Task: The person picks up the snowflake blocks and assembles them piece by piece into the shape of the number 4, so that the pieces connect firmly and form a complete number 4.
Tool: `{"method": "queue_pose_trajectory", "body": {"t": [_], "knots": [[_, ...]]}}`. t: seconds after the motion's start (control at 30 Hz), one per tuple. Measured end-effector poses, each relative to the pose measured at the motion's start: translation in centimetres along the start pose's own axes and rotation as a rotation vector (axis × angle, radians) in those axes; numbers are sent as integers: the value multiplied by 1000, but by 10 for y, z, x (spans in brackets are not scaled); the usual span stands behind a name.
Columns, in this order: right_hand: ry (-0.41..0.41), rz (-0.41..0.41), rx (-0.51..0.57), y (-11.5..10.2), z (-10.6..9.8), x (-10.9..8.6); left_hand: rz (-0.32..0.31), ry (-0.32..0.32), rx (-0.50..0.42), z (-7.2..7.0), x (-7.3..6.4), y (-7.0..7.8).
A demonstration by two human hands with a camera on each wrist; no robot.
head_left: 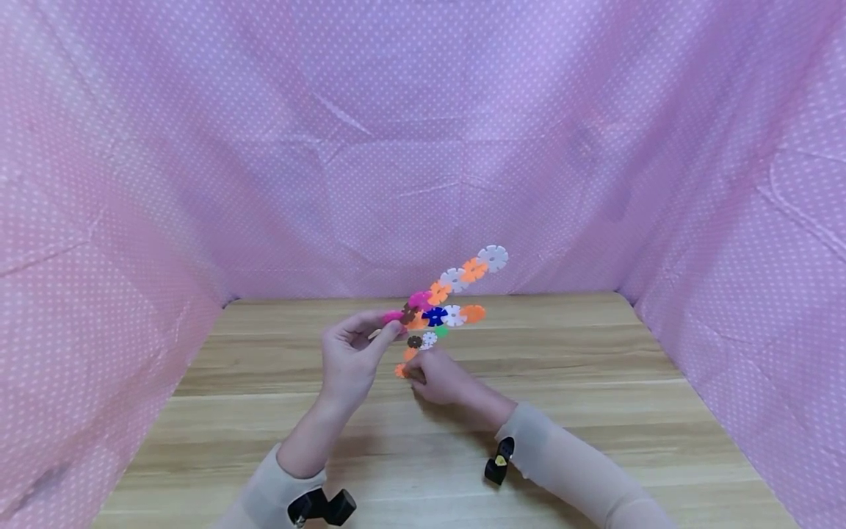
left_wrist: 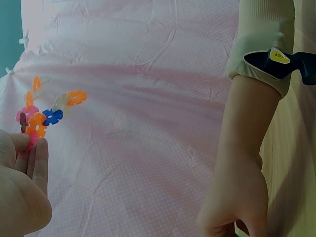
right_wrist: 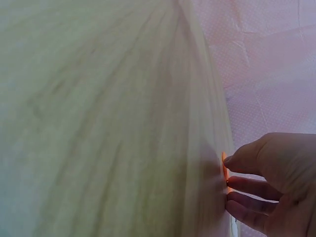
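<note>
A branched chain of notched plastic snowflake discs (head_left: pixel 453 279) is held up by my left hand (head_left: pixel 350 360), thumb and fingers pinching it at the pink disc (head_left: pixel 393 317). One arm of pink, orange and white discs slants up to the right; the other has a blue disc (head_left: pixel 435 317), a white one and an orange one. Low over the table, my right hand (head_left: pixel 443 378) pinches an orange snowflake disc (right_wrist: pixel 224 165) between thumb and fingertips, partly hiding it. Another orange disc (head_left: pixel 400 371) shows just left of those fingertips.
Loose discs lie on the wooden table (head_left: pixel 562 367) beyond my right hand: a brown disc (head_left: pixel 414 342), a white disc (head_left: pixel 429 339), a green disc (head_left: pixel 441 331) and an orange one. Pink dotted cloth (head_left: pixel 423 147) walls the back and both sides.
</note>
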State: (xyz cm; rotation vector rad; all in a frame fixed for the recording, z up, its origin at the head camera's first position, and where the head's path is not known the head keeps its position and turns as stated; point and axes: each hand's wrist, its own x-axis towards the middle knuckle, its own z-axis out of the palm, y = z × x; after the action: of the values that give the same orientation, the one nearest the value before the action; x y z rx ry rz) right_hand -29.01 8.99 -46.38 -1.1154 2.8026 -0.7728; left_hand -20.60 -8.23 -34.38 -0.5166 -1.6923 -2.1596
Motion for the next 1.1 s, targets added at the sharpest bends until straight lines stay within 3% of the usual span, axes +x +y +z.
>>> {"method": "queue_pose_trajectory", "body": {"t": [0.23, 0.37, 0.57, 0.7, 1.0, 1.1], "knots": [[34, -11, -162, -1, 7, 1, 1, -4, 1, 0, 0, 1], [38, 9, -183, -1, 9, 2, 5, -2, 3, 0, -1, 1], [4, 127, -70, -2, 5, 1, 22, -11, -19, -1, -1, 1], [-7, 159, -14, 0, 3, 0, 29, -15, -26, -2, -2, 1], [115, 166, 120, 16, -6, -6, 32, -9, -24, -2, -4, 0], [136, 181, 210, 22, -15, -11, 44, -14, -42, -2, -4, -1]]}}
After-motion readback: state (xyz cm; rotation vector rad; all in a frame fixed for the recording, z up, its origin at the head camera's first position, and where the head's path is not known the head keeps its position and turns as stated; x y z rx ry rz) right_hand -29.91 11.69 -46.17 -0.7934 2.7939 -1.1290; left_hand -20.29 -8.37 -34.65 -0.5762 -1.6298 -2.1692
